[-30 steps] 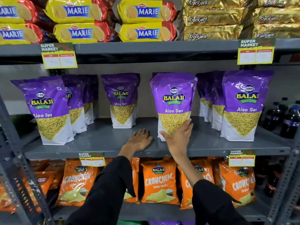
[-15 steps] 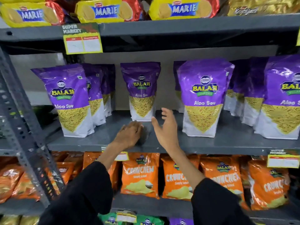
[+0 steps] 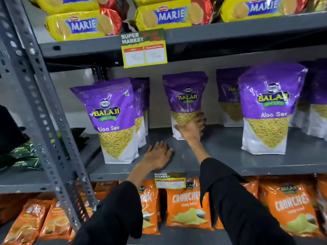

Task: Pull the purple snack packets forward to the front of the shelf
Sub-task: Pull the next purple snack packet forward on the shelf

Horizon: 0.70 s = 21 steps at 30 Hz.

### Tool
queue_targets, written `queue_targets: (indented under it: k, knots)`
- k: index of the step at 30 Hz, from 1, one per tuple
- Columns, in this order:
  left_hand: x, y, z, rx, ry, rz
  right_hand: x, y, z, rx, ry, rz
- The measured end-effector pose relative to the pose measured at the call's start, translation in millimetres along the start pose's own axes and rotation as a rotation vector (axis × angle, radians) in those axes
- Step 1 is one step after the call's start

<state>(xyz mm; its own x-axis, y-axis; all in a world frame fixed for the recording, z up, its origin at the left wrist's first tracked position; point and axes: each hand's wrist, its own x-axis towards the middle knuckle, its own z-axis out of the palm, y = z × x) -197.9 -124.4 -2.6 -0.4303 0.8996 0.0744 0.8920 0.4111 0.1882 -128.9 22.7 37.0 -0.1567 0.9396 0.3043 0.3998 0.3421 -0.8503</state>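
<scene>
Purple Balaji Aloo Sev packets stand on the grey middle shelf (image 3: 221, 156). One packet (image 3: 113, 121) stands at the front left and another (image 3: 267, 110) at the front right. Between them a packet (image 3: 185, 96) sits further back. My right hand (image 3: 192, 129) reaches in and wraps its lower part, thumb on its left and fingers at its right edge; the hand is blurred. My left hand (image 3: 157, 156) lies flat, palm down, on the shelf near its front edge, holding nothing. More purple packets (image 3: 228, 96) stand behind in rows.
Yellow Marie biscuit packs (image 3: 164, 16) fill the shelf above, with a price tag (image 3: 144, 48) hanging from its edge. Orange Crunchem bags (image 3: 187, 206) fill the shelf below. A perforated grey upright (image 3: 44, 121) stands at the left, with green packets (image 3: 23, 156) beyond it.
My right hand left the front-right packet, moved left and back, and now holds the middle packet set deeper on the shelf. The camera turned left. My left hand stayed flat on the shelf.
</scene>
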Motion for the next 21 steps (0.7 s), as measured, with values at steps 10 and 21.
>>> queue_targets:
  k: [10,21]
  knots:
    - [7.8,-5.2,6.7,0.021,-0.007,0.025,6.2,3.1,7.3,-0.046,0.001,-0.002]
    - [5.4,-4.7,5.2,0.045,-0.009,0.029,-22.7,0.9,-11.3,-0.075,0.015,-0.028]
